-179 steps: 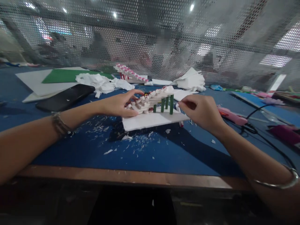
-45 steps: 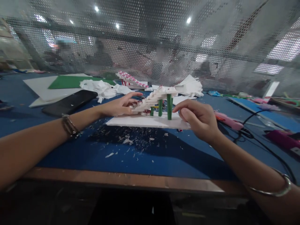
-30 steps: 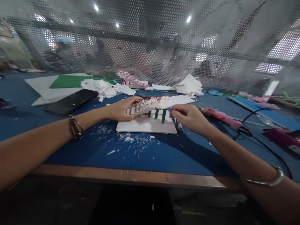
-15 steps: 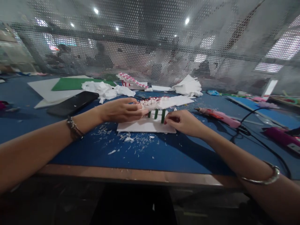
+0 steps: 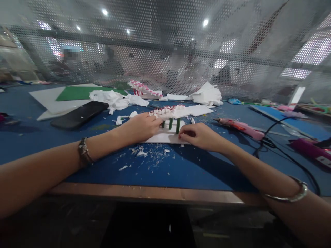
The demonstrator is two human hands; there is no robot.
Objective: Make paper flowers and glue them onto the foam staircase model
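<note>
Red-and-white stepped model (image 5: 168, 111) on green round posts (image 5: 178, 125) | atop white flat board (image 5: 165, 138), behind blue worktop's (image 5: 155, 177) front edge | lengthwise left-right | left end behind curled left hand (image 5: 144, 126), grip unclear | posts just beside pinched right hand (image 5: 198, 136), hold unclear

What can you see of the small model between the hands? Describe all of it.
The model has a bumpy white top with dark red marks, carried on three visible green posts, taller toward the right. Its flat white base looks like foam board and appears to rest on the blue table. The left hand lies over its left end; the right hand is close to the tallest post, contact unclear.
</note>
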